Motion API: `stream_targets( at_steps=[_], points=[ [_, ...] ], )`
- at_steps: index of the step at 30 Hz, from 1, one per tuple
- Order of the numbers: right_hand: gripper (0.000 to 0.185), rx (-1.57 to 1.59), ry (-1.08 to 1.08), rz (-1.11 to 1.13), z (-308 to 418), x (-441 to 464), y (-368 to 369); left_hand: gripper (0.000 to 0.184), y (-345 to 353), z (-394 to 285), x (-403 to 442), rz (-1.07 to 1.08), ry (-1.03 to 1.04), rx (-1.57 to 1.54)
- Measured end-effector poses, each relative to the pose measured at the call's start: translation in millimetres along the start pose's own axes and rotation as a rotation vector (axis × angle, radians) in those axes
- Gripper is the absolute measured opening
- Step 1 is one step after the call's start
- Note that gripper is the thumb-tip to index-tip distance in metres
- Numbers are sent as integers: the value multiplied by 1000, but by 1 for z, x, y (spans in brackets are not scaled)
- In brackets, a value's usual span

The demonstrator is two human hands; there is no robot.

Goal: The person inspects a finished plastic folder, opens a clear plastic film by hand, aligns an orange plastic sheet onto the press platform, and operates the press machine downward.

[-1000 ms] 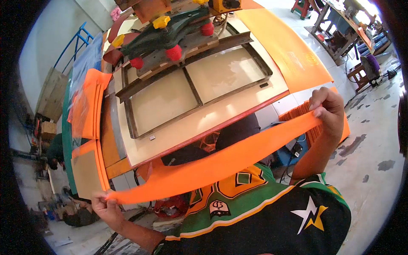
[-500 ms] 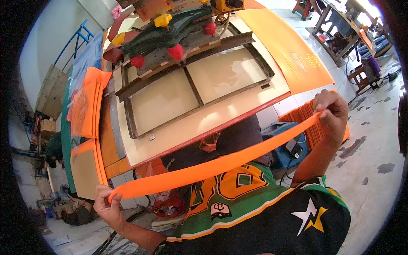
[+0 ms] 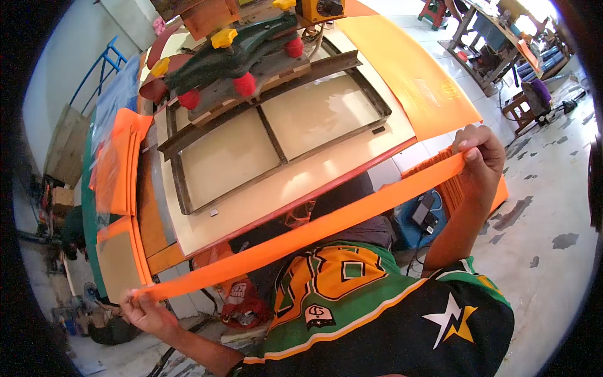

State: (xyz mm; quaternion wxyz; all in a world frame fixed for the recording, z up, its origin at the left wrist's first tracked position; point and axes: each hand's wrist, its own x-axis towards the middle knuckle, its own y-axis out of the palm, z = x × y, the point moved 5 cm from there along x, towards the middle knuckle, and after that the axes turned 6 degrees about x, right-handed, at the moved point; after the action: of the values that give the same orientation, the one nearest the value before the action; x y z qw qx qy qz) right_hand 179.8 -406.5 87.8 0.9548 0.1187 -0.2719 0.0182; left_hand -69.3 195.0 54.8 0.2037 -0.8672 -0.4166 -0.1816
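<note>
A long orange sheet (image 3: 308,229), seen nearly edge-on as a narrow band, stretches across in front of my body. My left hand (image 3: 147,314) pinches its lower left end. At the upper right end, my right hand (image 3: 480,154) grips it between thumb and fingers. Beyond the sheet lies a cream board (image 3: 301,195) with a red front edge. A dark metal frame (image 3: 282,163) with a middle bar rests on this board, under a green press arm (image 3: 239,56) with red and yellow knobs.
Orange folded pieces (image 3: 119,169) lie left of the board. A yellow-orange sheet (image 3: 414,75) hangs over the far right corner. Below it stand an orange stack (image 3: 496,195) and a blue box (image 3: 408,220). Someone's dark-clothed body (image 3: 72,223) shows at far left.
My left hand has moved down and left, and my right hand slightly left. The sheet has gone from a sagging curve to a straighter, tauter band. The whole view has shifted slightly.
</note>
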Motion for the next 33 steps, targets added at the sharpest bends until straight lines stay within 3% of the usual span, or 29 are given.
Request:
stream_targets(
  at_steps=[7,9,13,15,16,17,18,19,20,22,24,26,27,29,30,31,32,33],
  points=[
    [29,81,-91,3,5,1,6,24,-16,-10,-1,-264,163,-34],
    [30,88,-104,13,5,1,3,26,-16,-9,-4,-141,134,-44],
    [31,113,-105,11,6,0,1,26,-16,-2,-6,-105,99,-41],
    [32,131,-87,-5,5,-2,3,27,-1,-20,-7,22,172,-140],
    [31,212,-88,13,6,-4,4,20,-13,-11,-5,95,49,-484],
    [30,289,-92,34,7,-5,2,18,-4,-24,-4,227,212,-648],
    [29,433,-129,254,10,0,5,17,3,-38,-5,360,373,-810],
    [29,416,-111,269,12,-2,4,18,-4,-34,-8,396,357,-856],
    [29,401,-93,286,17,1,11,18,0,-37,-14,390,346,-848],
    [28,-262,-31,20,11,6,11,16,17,-36,-15,151,154,215],
    [27,-302,26,-52,9,5,16,17,17,-31,-9,255,167,192],
    [26,175,20,76,15,-3,17,17,3,-28,-18,258,65,-296],
    [30,231,3,203,18,1,12,18,-24,-7,-21,196,67,-263],
    [29,140,-59,171,14,3,2,18,-57,14,-25,23,53,-97],
    [27,51,-121,131,13,2,-2,16,-57,12,-21,67,81,-88],
    [31,230,-45,144,12,0,-6,14,-58,9,-16,110,110,-80],
    [27,420,-39,361,19,2,-1,13,-55,3,-12,154,138,-73],
    [25,468,-55,447,23,6,4,13,-51,5,-10,233,8,-335]
  ],
)
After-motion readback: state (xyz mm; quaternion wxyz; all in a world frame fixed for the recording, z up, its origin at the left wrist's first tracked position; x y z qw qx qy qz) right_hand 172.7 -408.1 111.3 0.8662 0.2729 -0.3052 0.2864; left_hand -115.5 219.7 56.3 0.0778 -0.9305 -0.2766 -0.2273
